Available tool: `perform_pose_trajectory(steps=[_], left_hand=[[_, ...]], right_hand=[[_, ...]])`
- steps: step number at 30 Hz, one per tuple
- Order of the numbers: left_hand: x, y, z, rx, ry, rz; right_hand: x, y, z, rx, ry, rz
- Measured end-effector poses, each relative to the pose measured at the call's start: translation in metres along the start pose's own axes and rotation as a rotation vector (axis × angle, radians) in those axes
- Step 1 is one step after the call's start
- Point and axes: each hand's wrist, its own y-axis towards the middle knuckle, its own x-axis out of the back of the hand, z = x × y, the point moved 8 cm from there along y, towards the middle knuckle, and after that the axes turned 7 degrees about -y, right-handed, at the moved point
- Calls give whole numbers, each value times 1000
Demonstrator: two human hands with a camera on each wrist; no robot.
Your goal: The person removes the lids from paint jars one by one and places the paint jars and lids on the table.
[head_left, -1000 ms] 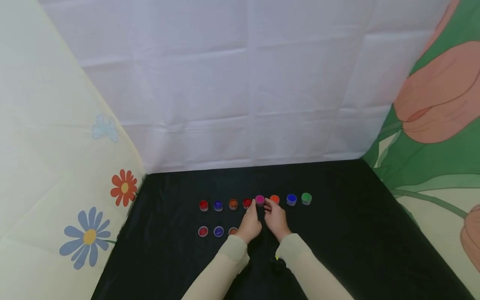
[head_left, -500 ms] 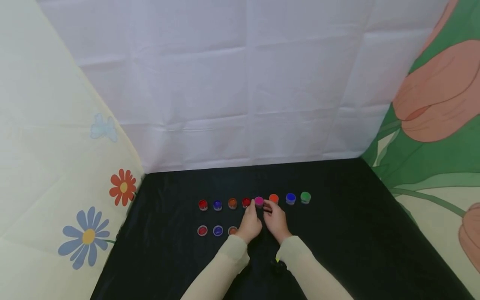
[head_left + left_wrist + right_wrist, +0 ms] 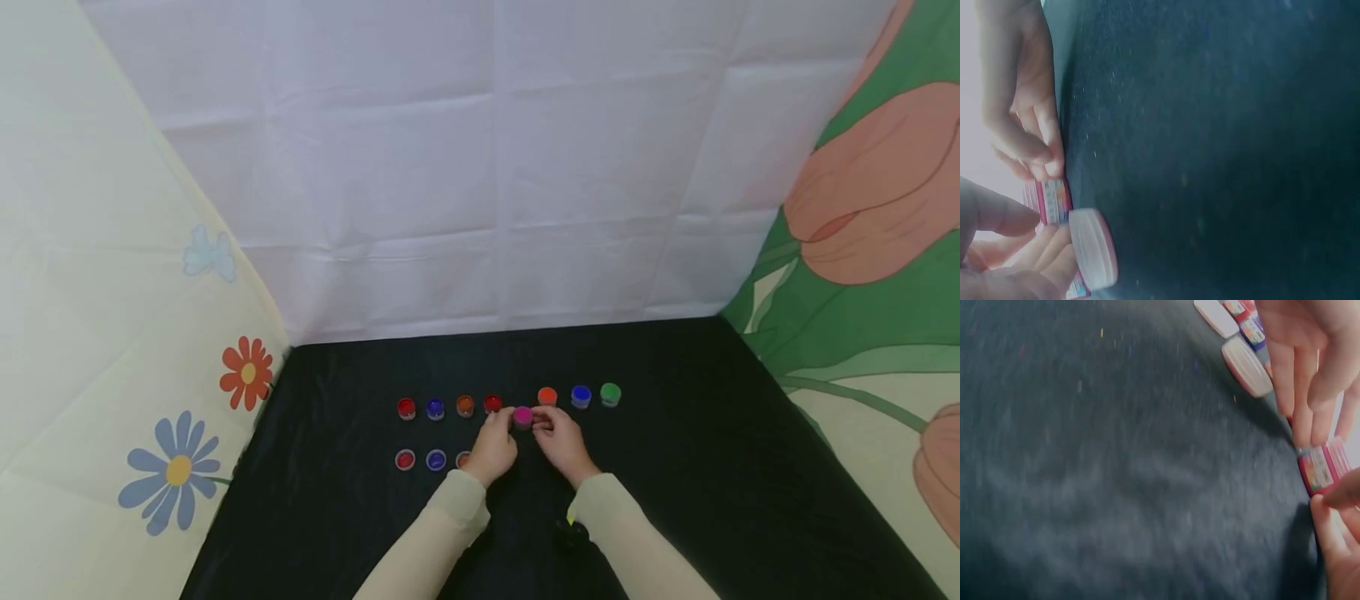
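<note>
A small paint pot with a pink cap (image 3: 522, 417) stands between my two hands, a little in front of the back row of pots. My left hand (image 3: 491, 450) grips its left side with the fingertips, and my right hand (image 3: 561, 446) pinches its right side with thumb and finger. In the right wrist view the pot (image 3: 1319, 469) shows a printed label and a ridged pink cap, still on. In the left wrist view a pale upturned lid (image 3: 1094, 249) lies beside my left fingers. My left wrist partly covers an orange-brown lid (image 3: 462, 459).
To the left in the back row stand uncapped pots: red (image 3: 406, 408), blue (image 3: 435, 409), orange-brown (image 3: 465, 406) and dark red (image 3: 492, 404). To the right are capped orange (image 3: 547, 396), blue (image 3: 581, 397) and green (image 3: 611, 394) pots. Red (image 3: 405, 460) and blue (image 3: 436, 461) lids lie nearer.
The pink-capped pot has come out of the back row, toward me and slightly right, between both hands. My hands have drawn back with it. The other pots stay where they were.
</note>
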Motion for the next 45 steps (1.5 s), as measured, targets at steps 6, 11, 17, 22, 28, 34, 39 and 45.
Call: perform_pose_trajectory(steps=[6,11,17,22,28,34,39,45], left_hand=[[6,1,3,9,-65,-1],[8,1,6,21,-96,16],[8,5,2,15,-60,65],[4,11,2,-29,49,102],[3,13,10,-38,88,94],[5,12,12,-33,51,94],[5,12,13,-29,42,112],[6,11,13,0,9,135]], right_hand=[[0,-3,-8,-28,35,80],[-2,-6,-12,7,82,96],[-4,-3,-10,46,76,102],[-4,-2,-10,45,46,91],[-6,-2,-11,45,42,94],[-5,-3,-9,46,35,82],[-6,-4,-9,48,21,89],[-6,-3,-10,49,47,93]])
